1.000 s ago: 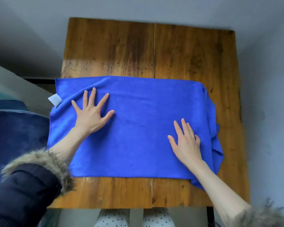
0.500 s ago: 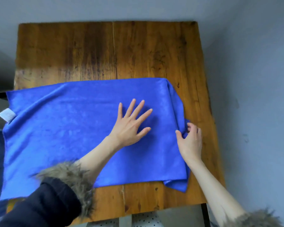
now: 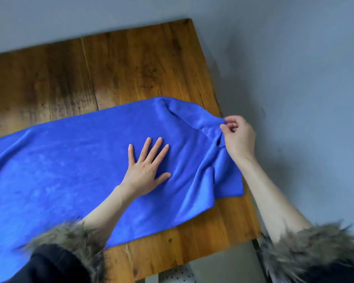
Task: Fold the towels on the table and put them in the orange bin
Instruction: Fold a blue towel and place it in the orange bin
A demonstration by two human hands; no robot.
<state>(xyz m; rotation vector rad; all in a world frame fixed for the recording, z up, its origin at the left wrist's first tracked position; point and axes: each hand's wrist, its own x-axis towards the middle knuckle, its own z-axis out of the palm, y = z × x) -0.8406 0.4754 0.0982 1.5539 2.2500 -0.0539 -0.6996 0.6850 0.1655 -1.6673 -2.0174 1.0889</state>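
- Nearest you, your two cuffs (image 3: 74, 235) of brown fur framed the bottom of the view, each on a dark sleeve (image 3: 53, 266), with both forearms bare beyond them.
- Between the cuffs, the near edge of the table (image 3: 192, 242) showed bare wood, with its near right corner just inside your right forearm.
- The towel (image 3: 70, 170), blue, lay spread across the table from the left edge of the view to the right side of the tabletop; its near edge ran on a slant across the wood.
- Your left hand (image 3: 145, 168) lay flat on the towel, palm down, fingers straight and spread, pressing the cloth right of its middle.
- The cloth to the right of that hand was bunched into loose folds, with a double layer showing at the near right corner.
- Your right hand (image 3: 238, 137) was at the towel's right end, beyond the left hand and right of it, over the table's right edge.
- Its thumb and fingertips pinched a raised bit of the towel's edge, lifted off the wood, the other fingers curled.
- Farther on, bare dark-stained wood ran to the table's far edge, against a grey wall (image 3: 294, 58).
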